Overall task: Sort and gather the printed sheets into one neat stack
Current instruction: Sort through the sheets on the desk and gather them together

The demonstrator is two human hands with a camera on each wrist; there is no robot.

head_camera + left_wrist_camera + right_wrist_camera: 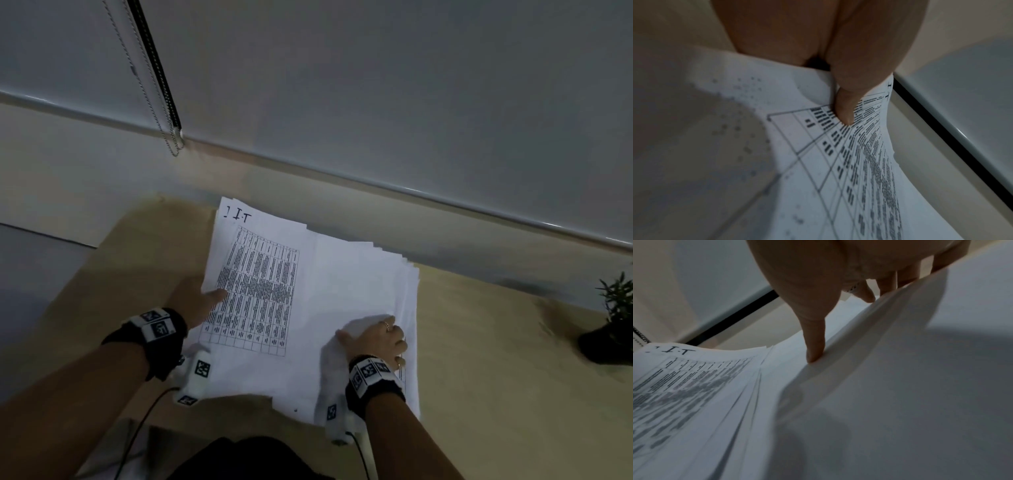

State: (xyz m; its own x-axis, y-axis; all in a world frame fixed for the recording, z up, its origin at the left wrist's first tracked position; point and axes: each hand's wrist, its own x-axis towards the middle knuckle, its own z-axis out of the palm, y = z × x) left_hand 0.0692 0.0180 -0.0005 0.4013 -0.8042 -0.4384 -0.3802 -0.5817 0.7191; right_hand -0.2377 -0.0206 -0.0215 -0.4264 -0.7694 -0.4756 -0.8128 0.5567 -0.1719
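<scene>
White printed sheets (308, 308) lie fanned in two overlapping piles on the tan worktop (479, 342), just before the person. The left hand (202, 301) pinches the table-printed pile's edge, thumb on top, while the right hand (380, 339) curls over the blank-faced pile. Best to slide the piles together (keeping them low), then square the edges.

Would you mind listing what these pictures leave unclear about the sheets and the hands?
- Table text on the top printed sheet: too small in the head view, blurred in both wrist views.
- Left hand fingers: hidden under the sheets; only the thumb shows.
- Right hand fingertips: hidden past the edge of the blank sheets.
- Sheet count: edges too fine.
</scene>
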